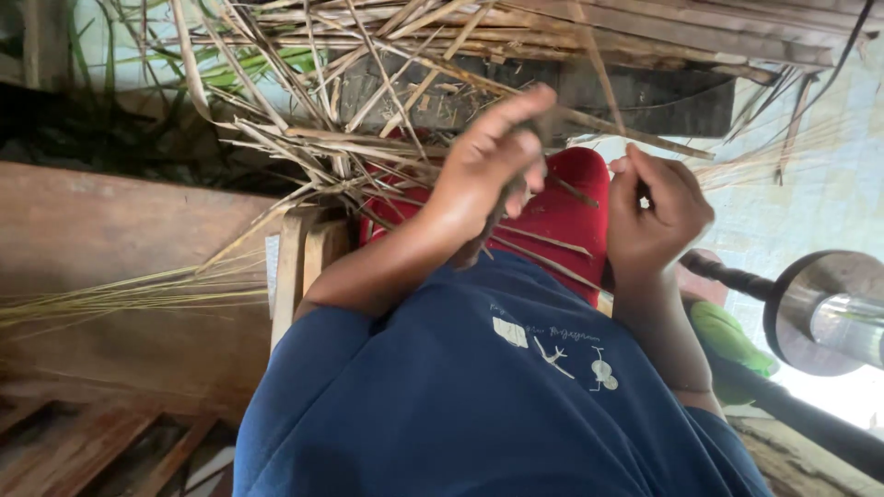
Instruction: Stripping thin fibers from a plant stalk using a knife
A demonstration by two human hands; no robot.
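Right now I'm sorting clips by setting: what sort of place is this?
Probably a home craft workshop for weaving or splitting plant fibre. Dry straw-coloured strips lie piled over a wooden bench, both hands, left hand and right hand, work them, and a metal wheel stands nearby.

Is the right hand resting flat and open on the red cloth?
No, the right hand is raised above the red cloth, its fingers curled shut on a thin dry strip.

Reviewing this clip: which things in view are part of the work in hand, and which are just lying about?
In hand:
left hand
right hand
dry cane strips, which both hands pinch
red cushion under the strips

Lying about:
metal wheel
green cloth
wooden bench
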